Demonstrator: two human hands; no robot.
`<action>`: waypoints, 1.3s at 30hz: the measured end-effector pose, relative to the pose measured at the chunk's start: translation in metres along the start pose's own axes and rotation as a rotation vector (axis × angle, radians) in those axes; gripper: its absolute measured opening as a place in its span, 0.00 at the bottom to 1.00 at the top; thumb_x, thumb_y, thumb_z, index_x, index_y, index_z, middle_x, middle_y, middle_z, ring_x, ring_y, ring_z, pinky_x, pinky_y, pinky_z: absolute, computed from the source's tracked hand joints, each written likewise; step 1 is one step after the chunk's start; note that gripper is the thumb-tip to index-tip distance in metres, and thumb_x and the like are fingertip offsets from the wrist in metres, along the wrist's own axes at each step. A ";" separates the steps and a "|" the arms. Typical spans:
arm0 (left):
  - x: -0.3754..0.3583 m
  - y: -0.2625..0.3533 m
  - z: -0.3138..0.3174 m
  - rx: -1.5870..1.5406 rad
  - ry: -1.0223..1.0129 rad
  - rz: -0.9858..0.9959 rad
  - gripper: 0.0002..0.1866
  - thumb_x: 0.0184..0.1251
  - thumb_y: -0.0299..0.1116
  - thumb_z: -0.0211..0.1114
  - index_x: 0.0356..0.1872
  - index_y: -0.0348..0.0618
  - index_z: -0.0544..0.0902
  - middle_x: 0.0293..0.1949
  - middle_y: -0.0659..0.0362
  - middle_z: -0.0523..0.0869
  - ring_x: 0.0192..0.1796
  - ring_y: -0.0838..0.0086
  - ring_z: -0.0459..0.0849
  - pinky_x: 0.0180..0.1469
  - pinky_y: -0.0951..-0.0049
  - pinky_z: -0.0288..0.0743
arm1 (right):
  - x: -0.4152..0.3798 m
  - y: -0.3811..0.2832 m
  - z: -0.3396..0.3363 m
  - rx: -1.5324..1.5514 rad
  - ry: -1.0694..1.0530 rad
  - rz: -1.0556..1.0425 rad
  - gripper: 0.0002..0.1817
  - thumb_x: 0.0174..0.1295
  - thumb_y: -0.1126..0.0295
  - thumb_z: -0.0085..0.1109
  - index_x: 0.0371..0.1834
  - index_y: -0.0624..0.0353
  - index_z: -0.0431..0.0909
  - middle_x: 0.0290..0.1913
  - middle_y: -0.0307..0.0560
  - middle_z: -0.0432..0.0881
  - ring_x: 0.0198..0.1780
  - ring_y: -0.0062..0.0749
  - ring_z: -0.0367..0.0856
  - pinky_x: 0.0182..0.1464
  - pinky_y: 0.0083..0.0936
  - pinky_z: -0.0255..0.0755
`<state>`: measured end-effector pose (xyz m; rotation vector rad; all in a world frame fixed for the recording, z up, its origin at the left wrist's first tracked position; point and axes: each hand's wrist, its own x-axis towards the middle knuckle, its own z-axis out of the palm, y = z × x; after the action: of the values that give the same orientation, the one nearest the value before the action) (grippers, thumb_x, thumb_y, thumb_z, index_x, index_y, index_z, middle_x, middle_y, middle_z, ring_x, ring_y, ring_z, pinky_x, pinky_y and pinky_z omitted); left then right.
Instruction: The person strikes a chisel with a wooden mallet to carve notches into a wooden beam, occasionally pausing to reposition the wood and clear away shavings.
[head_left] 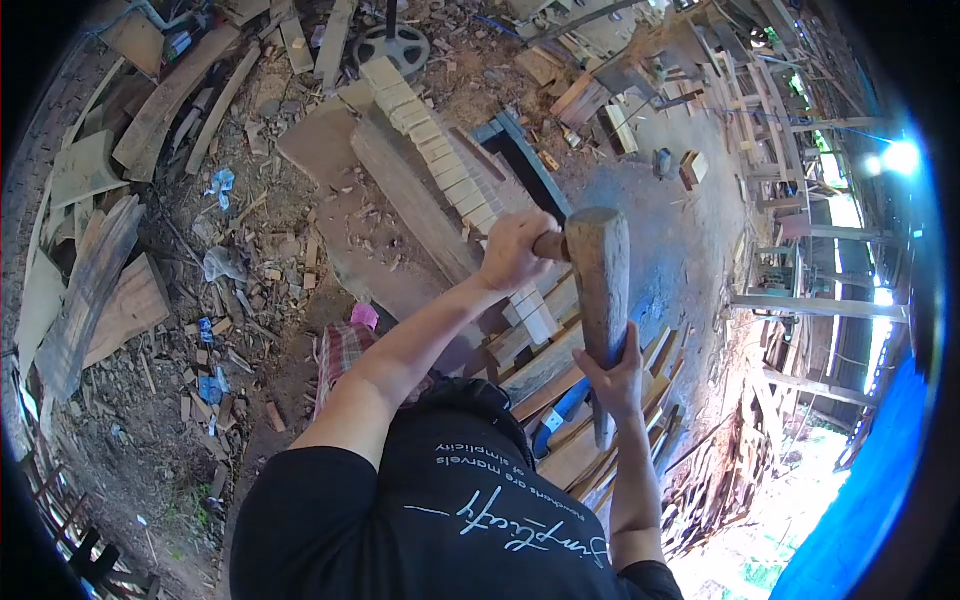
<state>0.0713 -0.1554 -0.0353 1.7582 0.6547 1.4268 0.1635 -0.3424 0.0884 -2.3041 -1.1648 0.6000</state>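
Observation:
A wooden mallet point(600, 275) is held up in front of my chest, its thick head running up and down in the view. My left hand point(515, 250) is wrapped round its short handle point(549, 246), close to the head. Lower down, my right hand point(613, 380) has its thumb and fingers on either side of the head's lower end, its palm partly hidden. A narrow grey bar point(602, 428) shows just below that hand, over stacked boards point(570, 455). Under my left hand lies a long pale timber with a row of notches point(430, 140).
A wide plank point(415, 195) lies alongside the notched timber, near a dark metal frame point(520, 155). Curved slabs point(90, 280) lean at the left over ground strewn with offcuts. Wooden racks point(770, 140) stand to the right, with a blue tarp point(860, 490) at the lower right.

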 end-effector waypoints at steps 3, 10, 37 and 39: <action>-0.009 -0.005 0.000 0.015 -0.034 0.007 0.12 0.43 0.26 0.70 0.29 0.50 0.77 0.27 0.59 0.80 0.32 0.58 0.82 0.34 0.61 0.71 | -0.002 -0.003 -0.009 0.091 0.036 0.053 0.34 0.48 0.64 0.75 0.56 0.63 0.67 0.44 0.53 0.79 0.45 0.34 0.77 0.49 0.31 0.71; 0.012 0.011 -0.016 0.094 -0.033 0.101 0.15 0.40 0.25 0.72 0.31 0.50 0.77 0.25 0.61 0.79 0.30 0.60 0.81 0.33 0.62 0.70 | -0.011 0.003 -0.007 0.350 0.109 0.108 0.35 0.48 0.67 0.75 0.57 0.62 0.67 0.47 0.47 0.76 0.48 0.33 0.74 0.54 0.30 0.67; 0.012 0.002 -0.008 -0.024 -0.025 -0.069 0.14 0.43 0.24 0.70 0.32 0.48 0.78 0.28 0.57 0.81 0.32 0.57 0.82 0.33 0.62 0.71 | -0.016 0.014 0.010 0.307 0.139 0.156 0.35 0.48 0.67 0.75 0.59 0.62 0.66 0.44 0.46 0.76 0.45 0.31 0.74 0.51 0.28 0.68; 0.012 0.003 -0.010 -0.046 -0.037 0.004 0.14 0.44 0.24 0.69 0.33 0.49 0.78 0.29 0.57 0.81 0.32 0.57 0.82 0.33 0.62 0.72 | -0.015 0.013 0.010 0.320 0.115 0.160 0.35 0.48 0.67 0.75 0.58 0.62 0.66 0.44 0.46 0.76 0.45 0.31 0.74 0.51 0.28 0.68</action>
<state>0.0641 -0.1450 -0.0250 1.7467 0.5946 1.3979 0.1580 -0.3594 0.0755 -2.1357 -0.7740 0.6506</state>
